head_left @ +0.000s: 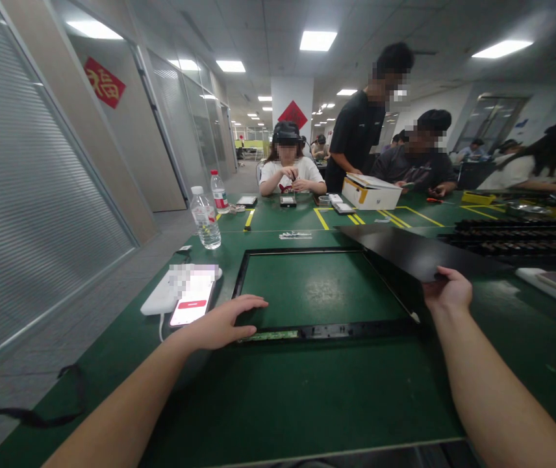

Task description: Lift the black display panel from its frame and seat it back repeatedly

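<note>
Black frame under one hand, dark panel in the other

My left hand (pixel 232 322) rests at the near left corner of the black frame (pixel 336 330), thumb and fingers spread wide apart. My right hand (pixel 448 290) grips the dark panel (pixel 404 250) by its near edge, holding it tilted beside the frame's right side. The frame lies flat on the green table (pixel 307 403), a green strip (pixel 275 336) set in its near bar. Left of it are a lit phone (pixel 193 300) and a white device (pixel 164 292); beyond those stand two bottles (pixel 206 218). Across the table, a seated person (pixel 290 169) handles something small near a white box (pixel 370 191).
</note>
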A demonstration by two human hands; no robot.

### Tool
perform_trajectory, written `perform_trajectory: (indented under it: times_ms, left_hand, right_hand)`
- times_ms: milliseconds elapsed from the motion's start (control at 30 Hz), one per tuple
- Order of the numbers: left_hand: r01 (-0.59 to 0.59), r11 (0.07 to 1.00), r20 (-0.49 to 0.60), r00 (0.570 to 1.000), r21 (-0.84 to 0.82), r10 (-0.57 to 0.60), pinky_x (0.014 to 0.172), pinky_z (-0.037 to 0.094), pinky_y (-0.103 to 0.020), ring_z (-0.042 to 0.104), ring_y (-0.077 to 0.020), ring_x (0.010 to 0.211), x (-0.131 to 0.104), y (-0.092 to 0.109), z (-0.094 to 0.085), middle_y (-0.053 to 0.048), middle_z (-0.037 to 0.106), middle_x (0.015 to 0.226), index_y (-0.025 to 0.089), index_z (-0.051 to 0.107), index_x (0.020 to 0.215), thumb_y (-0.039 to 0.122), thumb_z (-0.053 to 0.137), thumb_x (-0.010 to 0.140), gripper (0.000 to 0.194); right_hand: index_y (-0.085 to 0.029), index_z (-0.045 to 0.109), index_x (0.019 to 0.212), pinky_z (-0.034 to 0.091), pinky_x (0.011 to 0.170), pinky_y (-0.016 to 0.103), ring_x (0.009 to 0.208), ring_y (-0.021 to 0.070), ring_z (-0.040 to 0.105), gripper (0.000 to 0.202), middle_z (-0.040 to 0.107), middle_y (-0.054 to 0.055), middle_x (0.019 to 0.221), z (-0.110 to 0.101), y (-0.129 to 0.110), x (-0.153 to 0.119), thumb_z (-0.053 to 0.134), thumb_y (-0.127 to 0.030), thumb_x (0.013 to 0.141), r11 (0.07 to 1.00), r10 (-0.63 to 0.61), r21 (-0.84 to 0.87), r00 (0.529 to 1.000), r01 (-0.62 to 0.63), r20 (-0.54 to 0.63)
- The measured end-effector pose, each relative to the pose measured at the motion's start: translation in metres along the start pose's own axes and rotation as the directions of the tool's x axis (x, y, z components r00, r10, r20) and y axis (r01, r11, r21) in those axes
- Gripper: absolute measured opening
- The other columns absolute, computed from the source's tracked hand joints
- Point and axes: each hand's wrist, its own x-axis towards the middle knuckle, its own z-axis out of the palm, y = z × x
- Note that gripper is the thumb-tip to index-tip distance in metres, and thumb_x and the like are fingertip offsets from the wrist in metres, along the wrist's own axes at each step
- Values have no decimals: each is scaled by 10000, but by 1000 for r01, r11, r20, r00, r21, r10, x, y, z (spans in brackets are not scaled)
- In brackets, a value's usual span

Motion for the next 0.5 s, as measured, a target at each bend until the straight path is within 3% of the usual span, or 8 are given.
perform_trajectory:
  times_ms: [167, 300, 400, 500]
  left_hand:
    - [51, 976, -132, 988, -210, -80, 1069, 446, -462, 572, -301, 1273, 3, -3, 1, -91, 590, 1415, 282, 594, 1341, 468, 671, 831, 548]
    - [44, 901, -240, 957, -431, -162, 1089, 425, -473, 558, -312, 1289, 9, -4, 2, -128, 558, 1441, 237, 566, 1352, 544, 664, 830, 613]
    - [-1, 807, -318, 920, -590, -231, 1086, 426, -481, 583, -317, 1255, 12, -2, 2, -156, 567, 1423, 209, 575, 1332, 561, 660, 837, 613]
    - [-77, 645, -341, 892, -760, -296, 1044, 471, -463, 627, -306, 1194, 15, 1, 0, -168, 618, 1355, 184, 616, 1275, 537, 642, 864, 543]
  right_hand:
    - [-147, 555, 760, 527, 535, 213, 622, 128, 594, 171, 596, 10, 702, 9, -6, -20, 491, -59, 629, 998, 30, 42, 992, -35, 125]
    - [-151, 609, 838, 555, 574, 272, 689, 171, 633, 248, 646, 33, 753, 10, -8, -25, 497, -93, 624, 997, 61, 43, 980, -70, 190]
    - [-159, 648, 885, 582, 655, 348, 729, 205, 658, 295, 680, 47, 775, 8, -9, -26, 506, -115, 631, 992, 125, 4, 965, -129, 230]
    - [-145, 676, 900, 587, 739, 418, 738, 237, 677, 314, 703, 71, 773, 6, -10, -25, 508, -132, 636, 980, 196, -77, 955, -183, 224]
